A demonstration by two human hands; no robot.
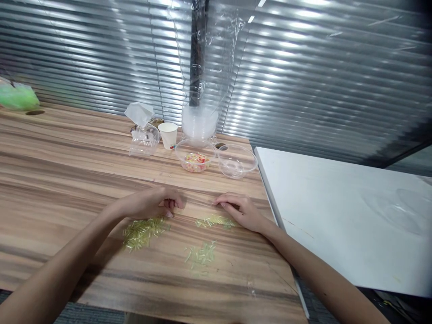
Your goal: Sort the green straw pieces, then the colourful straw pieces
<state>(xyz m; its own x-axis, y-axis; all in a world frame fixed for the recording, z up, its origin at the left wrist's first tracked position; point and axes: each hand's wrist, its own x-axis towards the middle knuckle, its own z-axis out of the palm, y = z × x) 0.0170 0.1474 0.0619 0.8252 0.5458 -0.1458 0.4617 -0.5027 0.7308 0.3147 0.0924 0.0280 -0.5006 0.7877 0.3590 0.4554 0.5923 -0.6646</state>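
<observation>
Both of my hands rest on a wooden table [67, 157] among piles of thin yellow-green tube beads. My left hand [151, 203] lies with its fingers curled inward, just above the largest bead pile [141, 231]. My right hand [241, 210] lies flat with its fingers stretched to the left, touching a smaller bead pile [214, 221]. A third small pile [201, 255] lies nearer to me, between my forearms. Whether the left fingers hold any beads is hidden.
At the back stand a clear bowl with red and yellow bits [195, 157], an empty clear bowl [236, 161], a white paper cup [168, 135], an open clear lidded box [143, 135] and a bagged stack of bowls [200, 121]. A white board [337, 207] adjoins on the right.
</observation>
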